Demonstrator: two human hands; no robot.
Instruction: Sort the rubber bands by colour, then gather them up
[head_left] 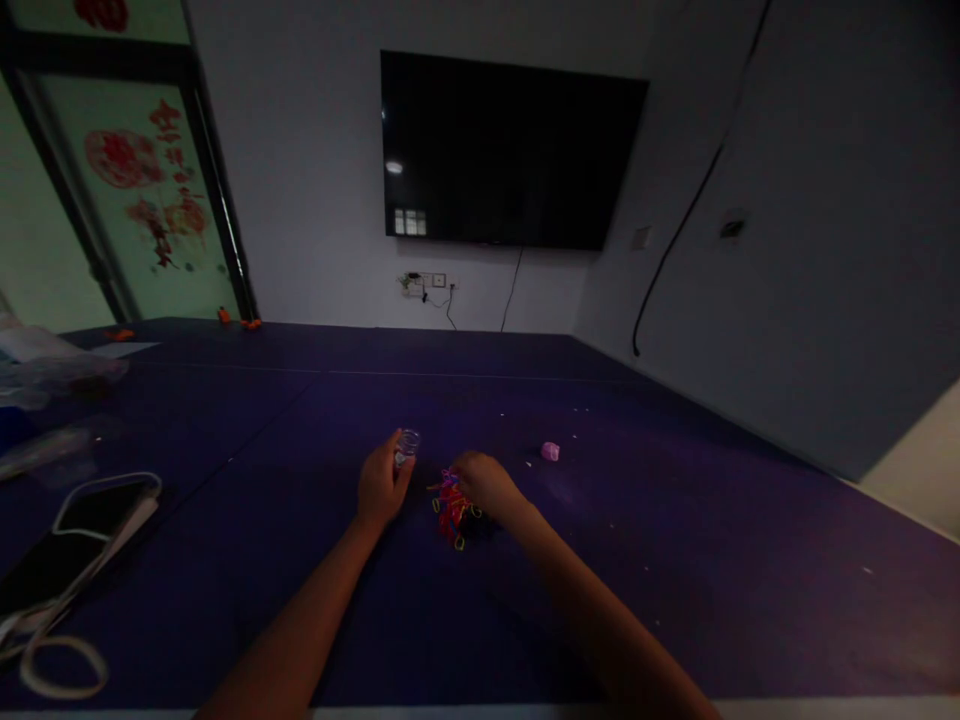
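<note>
My left hand is wrapped round a small clear jar, tilted with its round mouth showing. Just to the right, a pile of colourful rubber bands lies on the dark purple tabletop, mostly red with some yellow, blue and pink. My right hand is closed over the pile's upper right edge, fingers pointing down into it. Its fingertips are partly hidden, so what they pinch, if anything, does not show. A small pink lump sits farther right.
At the left edge lie a phone with a white cable and some clear plastic bags. Small white scraps dot the right side. Beyond the table, a television hangs on the wall above sockets.
</note>
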